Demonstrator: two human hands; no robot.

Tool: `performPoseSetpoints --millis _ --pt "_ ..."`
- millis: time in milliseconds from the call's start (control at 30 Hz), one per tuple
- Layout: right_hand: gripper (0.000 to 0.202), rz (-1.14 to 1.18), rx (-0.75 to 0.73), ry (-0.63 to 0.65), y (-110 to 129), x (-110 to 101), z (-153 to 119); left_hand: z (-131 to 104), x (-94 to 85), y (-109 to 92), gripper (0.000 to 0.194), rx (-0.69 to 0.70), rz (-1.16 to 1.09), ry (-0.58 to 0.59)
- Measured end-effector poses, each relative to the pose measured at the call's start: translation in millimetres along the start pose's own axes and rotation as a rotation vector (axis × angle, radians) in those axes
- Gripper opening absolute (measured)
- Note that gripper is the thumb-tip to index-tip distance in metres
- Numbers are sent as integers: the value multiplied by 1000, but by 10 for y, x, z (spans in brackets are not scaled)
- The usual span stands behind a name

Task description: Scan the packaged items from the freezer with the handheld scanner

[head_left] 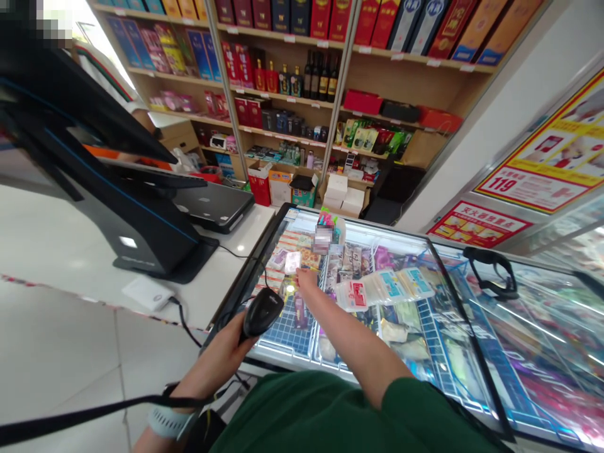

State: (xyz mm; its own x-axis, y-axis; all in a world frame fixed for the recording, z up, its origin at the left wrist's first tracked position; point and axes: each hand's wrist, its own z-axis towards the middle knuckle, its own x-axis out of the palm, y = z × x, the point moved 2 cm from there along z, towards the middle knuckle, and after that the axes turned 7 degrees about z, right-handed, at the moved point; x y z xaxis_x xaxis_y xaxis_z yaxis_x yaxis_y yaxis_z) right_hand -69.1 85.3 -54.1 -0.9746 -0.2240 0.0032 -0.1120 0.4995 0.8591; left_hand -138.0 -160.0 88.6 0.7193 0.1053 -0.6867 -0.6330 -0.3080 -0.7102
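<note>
My left hand [229, 346] is wrapped around the handle of a black barcode scanner [264, 309], whose head tilts up over the freezer's near left edge. A thin black cable runs from it. My right arm stretches over the glass lid of a chest freezer [289, 362]. At its end, my right hand [306, 278] pinches the lower right edge of a small white pack [292, 262]. To the right, a row of clear plastic packets [387, 289] with red and blue labels lies on the glass. A tub [340, 229] with colourful items stands at the far edge.
On the left counter [85, 236] are a black checkout monitor stand [155, 245], a closed black case [214, 204] and a white box-shaped device [147, 293]. A black strap [493, 277] lies on the right lid. Behind are stocked shelves [287, 100]; another person [101, 69] stands far left.
</note>
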Motion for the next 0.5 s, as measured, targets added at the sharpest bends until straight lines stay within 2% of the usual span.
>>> performPoseSetpoints --millis 200,367,500 --pt "12 1 -106 13 -55 -552 -489 -18 20 -199 39 64 62 46" --pt "17 44 -218 32 -50 -1036 -949 45 24 -356 42 143 130 50" --pt "19 54 -290 3 -64 -1365 -1202 93 70 -492 39 187 179 103"
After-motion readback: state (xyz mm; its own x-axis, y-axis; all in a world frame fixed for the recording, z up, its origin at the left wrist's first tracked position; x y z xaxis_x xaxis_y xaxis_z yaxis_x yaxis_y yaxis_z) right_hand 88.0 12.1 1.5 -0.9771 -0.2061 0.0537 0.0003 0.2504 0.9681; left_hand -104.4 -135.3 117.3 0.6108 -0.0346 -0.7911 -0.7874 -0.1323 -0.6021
